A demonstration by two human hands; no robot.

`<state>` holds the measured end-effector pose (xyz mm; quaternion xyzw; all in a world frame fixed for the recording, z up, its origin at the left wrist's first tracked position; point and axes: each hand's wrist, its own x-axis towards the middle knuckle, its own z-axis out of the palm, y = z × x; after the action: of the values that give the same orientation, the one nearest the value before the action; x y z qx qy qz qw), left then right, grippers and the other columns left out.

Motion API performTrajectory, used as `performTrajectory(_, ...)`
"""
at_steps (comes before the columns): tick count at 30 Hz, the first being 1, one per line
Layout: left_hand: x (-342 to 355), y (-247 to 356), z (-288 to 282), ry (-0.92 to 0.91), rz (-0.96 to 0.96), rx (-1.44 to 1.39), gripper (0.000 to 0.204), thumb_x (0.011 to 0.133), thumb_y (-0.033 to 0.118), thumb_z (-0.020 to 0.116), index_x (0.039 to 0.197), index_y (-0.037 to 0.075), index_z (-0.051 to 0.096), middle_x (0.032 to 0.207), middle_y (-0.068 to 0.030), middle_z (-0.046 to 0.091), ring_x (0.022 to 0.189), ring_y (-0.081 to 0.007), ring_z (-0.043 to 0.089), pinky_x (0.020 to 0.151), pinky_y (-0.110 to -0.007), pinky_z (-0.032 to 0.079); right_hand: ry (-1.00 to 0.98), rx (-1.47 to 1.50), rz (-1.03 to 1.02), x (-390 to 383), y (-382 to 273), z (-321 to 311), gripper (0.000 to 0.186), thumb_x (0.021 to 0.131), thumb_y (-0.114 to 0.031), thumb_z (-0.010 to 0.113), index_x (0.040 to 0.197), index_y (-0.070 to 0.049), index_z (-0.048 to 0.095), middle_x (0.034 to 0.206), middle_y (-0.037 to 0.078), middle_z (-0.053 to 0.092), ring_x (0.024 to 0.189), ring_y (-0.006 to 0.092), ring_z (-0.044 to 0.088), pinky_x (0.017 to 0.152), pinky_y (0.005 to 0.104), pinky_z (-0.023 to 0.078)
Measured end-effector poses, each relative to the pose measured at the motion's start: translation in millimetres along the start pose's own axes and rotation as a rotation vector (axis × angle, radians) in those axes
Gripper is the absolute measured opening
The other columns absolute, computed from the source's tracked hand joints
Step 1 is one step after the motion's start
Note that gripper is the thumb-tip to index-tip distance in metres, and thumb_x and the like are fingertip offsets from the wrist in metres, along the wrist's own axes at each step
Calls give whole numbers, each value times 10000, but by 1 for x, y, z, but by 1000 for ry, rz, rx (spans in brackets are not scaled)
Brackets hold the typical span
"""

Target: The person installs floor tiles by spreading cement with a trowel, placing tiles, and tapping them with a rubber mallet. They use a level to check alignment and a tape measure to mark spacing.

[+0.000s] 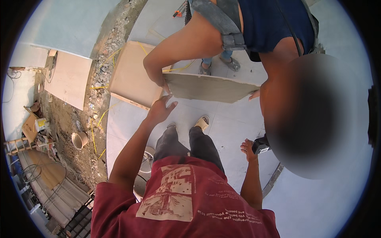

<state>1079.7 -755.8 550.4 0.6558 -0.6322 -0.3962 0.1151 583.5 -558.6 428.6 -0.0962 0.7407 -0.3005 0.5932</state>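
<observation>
A long slab (pixel 210 88) with grey mortar spread over its face hangs in front of me, a co-worker's hands gripping its two ends. Close to its left end is my left hand (pixel 158 110), thumb and fingers apart beside the corner of a cardboard box (pixel 137 73). Whether those fingertips touch the slab or the box, I cannot tell. Lower on the right, my right hand (pixel 248 150) has its fingers loosely bent and apart, with nothing seen in them. A small black device (pixel 261 145) by the co-worker's head appears right beside it.
The co-worker (pixel 274 23) leans in from the far right. Large pale tiles (pixel 222 119) cover the floor under my feet. Buckets (pixel 147 158) stand by my left leg. Along the left run rubble (pixel 113 35), yellow straps (pixel 93 137) and another bucket (pixel 79 140).
</observation>
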Motion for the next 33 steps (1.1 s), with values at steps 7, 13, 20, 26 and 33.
performTrajectory(7,137,32,55,241,239,340,588,972,434,536,1312,-46,544,1289,-254,582,1234,-385,534,1055,-468,404,4,-232,-84,5,-87,14,278,920,-271,637,1038,-20,653,902,63,664,768,153,648,682,296,513)
performTrajectory(13,161,1,96,65,120,493,566,1006,486,420,1184,-8,633,1203,-172,645,1209,-314,558,1062,-468,376,-6,-420,-344,21,-125,35,278,932,-256,614,1055,-12,662,889,25,648,800,125,622,711,273,488)
performTrajectory(20,140,11,74,-170,-51,448,426,943,480,568,974,87,729,910,-136,709,973,-307,660,831,-421,526,221,-665,-675,69,-215,77,276,938,-230,624,991,35,680,876,126,697,800,174,633,752,321,507)
performTrajectory(26,103,-44,115,238,250,-305,302,844,357,712,991,93,702,904,-107,708,938,-290,659,961,-427,488,421,-1213,-840,155,-222,71,305,933,-277,596,1031,0,676,997,221,691,903,411,655,803,449,523)
performTrajectory(33,54,-37,118,63,250,201,308,770,217,782,1034,94,682,1004,-68,698,1011,-240,654,1094,-474,395,480,-1251,-940,150,-162,33,313,930,-285,594,1037,-2,672,1029,225,680,934,413,645,819,463,518)
